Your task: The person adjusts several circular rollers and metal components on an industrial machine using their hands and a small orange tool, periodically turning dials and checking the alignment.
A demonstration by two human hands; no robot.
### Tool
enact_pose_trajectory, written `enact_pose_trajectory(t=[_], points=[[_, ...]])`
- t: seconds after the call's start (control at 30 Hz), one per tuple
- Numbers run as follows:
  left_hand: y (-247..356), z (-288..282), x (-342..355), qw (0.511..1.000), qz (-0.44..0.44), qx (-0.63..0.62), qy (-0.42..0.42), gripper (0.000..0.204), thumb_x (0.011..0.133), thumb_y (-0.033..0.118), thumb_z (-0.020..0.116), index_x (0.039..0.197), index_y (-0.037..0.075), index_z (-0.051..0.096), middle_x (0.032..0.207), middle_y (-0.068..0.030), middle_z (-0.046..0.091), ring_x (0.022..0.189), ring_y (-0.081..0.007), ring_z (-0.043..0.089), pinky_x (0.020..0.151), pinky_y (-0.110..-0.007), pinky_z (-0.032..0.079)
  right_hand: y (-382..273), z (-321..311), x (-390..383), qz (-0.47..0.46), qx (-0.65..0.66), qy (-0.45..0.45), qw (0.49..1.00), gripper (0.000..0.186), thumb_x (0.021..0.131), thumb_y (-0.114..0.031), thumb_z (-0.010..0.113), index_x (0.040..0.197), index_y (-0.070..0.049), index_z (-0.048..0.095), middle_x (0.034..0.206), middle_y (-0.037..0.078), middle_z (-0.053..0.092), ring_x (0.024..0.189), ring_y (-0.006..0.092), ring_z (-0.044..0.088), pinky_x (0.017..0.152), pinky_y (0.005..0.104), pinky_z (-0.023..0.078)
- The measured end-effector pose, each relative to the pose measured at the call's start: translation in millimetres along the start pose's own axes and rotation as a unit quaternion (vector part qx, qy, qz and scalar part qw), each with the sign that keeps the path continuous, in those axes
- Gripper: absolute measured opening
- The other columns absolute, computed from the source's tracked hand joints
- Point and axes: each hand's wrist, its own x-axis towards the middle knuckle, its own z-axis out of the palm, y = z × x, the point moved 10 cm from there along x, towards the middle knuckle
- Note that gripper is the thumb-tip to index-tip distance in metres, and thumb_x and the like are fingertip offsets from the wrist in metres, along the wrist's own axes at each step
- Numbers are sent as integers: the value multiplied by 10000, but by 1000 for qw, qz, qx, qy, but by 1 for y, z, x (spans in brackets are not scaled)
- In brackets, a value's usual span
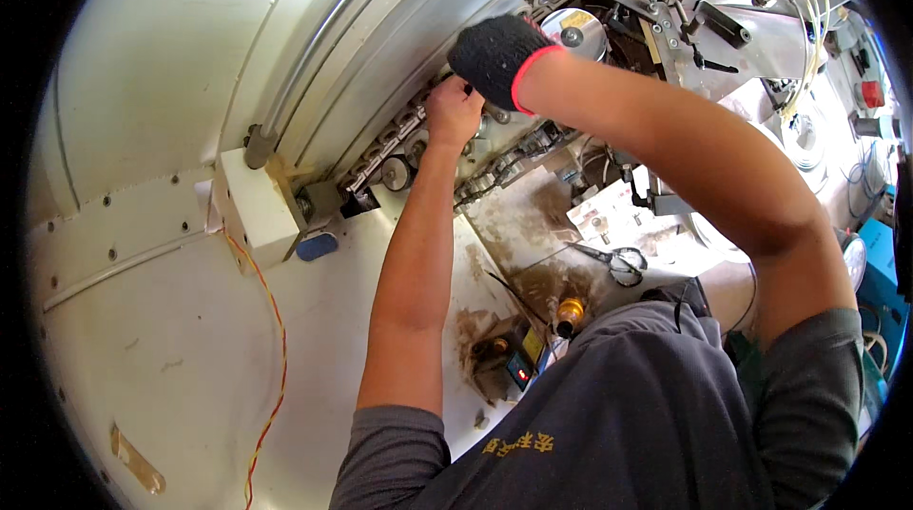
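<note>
My bare left hand is raised to an upper metal chain track, its fingers curled around something small that is hidden. My right hand, in a black knit glove with a red cuff, is just above and right of it with fingers bent down, what they hold out of sight. A round metal disc sits behind the right hand. Small wheels lie below the track, and a second chain runs lower.
A white block with a rod stands left, beside red-yellow wires. Scissors, a yellow cylinder and a control box sit below. Machine arms and hoses crowd the upper right.
</note>
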Motion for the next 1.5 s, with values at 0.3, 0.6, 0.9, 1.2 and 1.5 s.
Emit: enact_pose_trajectory(t=[0.3,0.6,0.9,1.2,1.5], points=[[14,-7,-2,995,-54,81,11,336,822,414,672,835,79,704,803,-197,675,778,-430,638,680,-509,499,7,-9,-5,7,46,17,999,143,726,-139,689,850,-75,719,863,167,699,830,360,712,688,460,572],[13,-1,-1,992,-43,111,-33,294,803,340,642,826,54,707,796,-201,669,746,-419,634,680,-499,503,5,-13,-14,-10,51,39,998,128,745,-139,671,848,-72,709,892,168,694,828,357,707,698,468,562],[23,-10,-2,995,-71,76,-1,301,809,355,623,831,68,711,760,-194,663,733,-414,635,672,-485,505,9,-3,-17,-25,36,-10,999,127,747,-135,667,852,-81,715,894,159,695,826,358,707,689,463,561],[31,-9,-1,996,-67,64,2,309,807,372,614,816,79,712,764,-183,671,734,-412,638,673,-479,510,16,-15,-20,-13,44,58,997,120,754,-142,663,839,-72,709,893,174,693,841,360,702,717,467,556],[27,-13,-2,994,-42,98,17,271,787,336,653,802,68,690,721,-183,645,698,-407,622,644,-475,498,3,-24,-17,19,116,-2,993,136,743,-147,664,834,-60,716,874,171,699,840,365,702,721,465,563]])
